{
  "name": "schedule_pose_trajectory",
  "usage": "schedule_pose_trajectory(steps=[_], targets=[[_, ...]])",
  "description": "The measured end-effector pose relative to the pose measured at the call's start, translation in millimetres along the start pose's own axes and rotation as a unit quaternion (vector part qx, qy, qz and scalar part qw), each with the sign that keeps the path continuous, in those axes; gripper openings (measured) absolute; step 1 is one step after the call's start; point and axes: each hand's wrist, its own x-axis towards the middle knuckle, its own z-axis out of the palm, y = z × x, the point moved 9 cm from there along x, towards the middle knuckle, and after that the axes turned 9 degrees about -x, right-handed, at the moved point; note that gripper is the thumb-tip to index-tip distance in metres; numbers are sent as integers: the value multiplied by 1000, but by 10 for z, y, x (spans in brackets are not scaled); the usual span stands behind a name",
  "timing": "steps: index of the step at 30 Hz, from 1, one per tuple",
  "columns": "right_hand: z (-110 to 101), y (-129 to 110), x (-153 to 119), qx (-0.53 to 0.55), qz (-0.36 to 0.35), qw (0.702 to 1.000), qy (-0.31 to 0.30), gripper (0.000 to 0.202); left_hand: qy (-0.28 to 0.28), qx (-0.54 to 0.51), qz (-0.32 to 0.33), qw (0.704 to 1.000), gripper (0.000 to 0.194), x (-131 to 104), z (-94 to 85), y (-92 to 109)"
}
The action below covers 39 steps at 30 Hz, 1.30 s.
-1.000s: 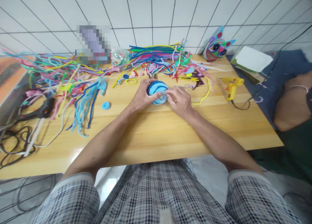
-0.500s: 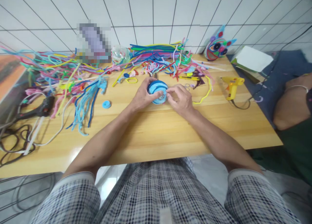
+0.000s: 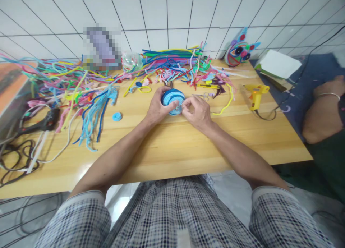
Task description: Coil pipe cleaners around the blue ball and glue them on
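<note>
A ball wound with light and dark blue pipe cleaners (image 3: pixel 172 95) is held over the table, a small clear patch showing on its lower front. My left hand (image 3: pixel 159 106) grips it from the left, thumb across its front. At the ball's right edge, the thumb and fingers of my right hand (image 3: pixel 198 111) are pinched together; what lies between the fingertips is too small to make out. Scissors (image 3: pixel 205 96) lie just beyond my right hand. A small light blue coil (image 3: pixel 117 116) rests on the table to the left.
Colourful pipe cleaners (image 3: pixel 172 59) are heaped along the tiled wall, with a blue bunch (image 3: pixel 93 118) at left. A black glue gun (image 3: pixel 48 120) and cords lie left; a yellow glue gun (image 3: pixel 256 95) stands right. Behind is a decorated animal head (image 3: pixel 238 54). Another person's arm (image 3: pixel 325 108) is at right.
My right fingers have drawn closer together at the ball's edge, and more of the scissors shows. My left hand keeps its hold; the view has shifted slightly.
</note>
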Motion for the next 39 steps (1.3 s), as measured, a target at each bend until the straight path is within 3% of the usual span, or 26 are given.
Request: schedule_pose_trajectory(steps=[6,17,35,39], targets=[[21,85,1,24,54,998,-1,16,11,34,30,999,74,-31,17,11],[-41,37,8,-7,11,1000,13,12,13,18,32,999,72,-48,26,-23],[6,76,-8,-16,57,998,14,16,57,1,29,998,80,-135,58,-77],[-3,82,0,-10,54,998,18,16,45,13,20,999,83,-115,66,-90]])
